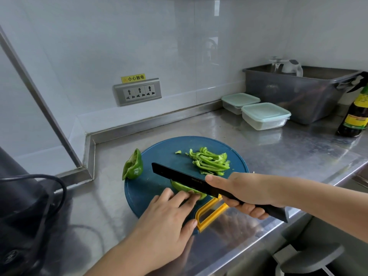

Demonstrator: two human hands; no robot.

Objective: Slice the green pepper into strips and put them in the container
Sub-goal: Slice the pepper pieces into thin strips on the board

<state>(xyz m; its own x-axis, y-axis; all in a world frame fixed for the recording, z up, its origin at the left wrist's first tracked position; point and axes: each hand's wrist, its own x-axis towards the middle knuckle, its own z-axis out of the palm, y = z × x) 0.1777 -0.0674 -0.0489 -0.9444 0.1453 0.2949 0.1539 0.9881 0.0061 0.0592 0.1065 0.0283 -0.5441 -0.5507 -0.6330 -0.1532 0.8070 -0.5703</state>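
Observation:
A round blue cutting board [159, 156] with a yellow handle lies on the steel counter. A pile of green pepper strips [211, 161] sits on its far right part. A larger pepper chunk [133, 165] stands at the board's left edge. My left hand [169, 214] presses a flat pepper piece [180, 186] onto the board with its fingertips. My right hand [247, 191] grips a black knife [179, 175], whose blade sits over that piece. Two lidded plastic containers [264, 115] stand at the back right.
A grey plastic bin [294, 92] with a kettle and a glass in it stands at the back right, and a dark sauce bottle [356, 114] beside it. A black appliance with a cable [25, 206] fills the left side. A wall socket [138, 91] sits above the counter.

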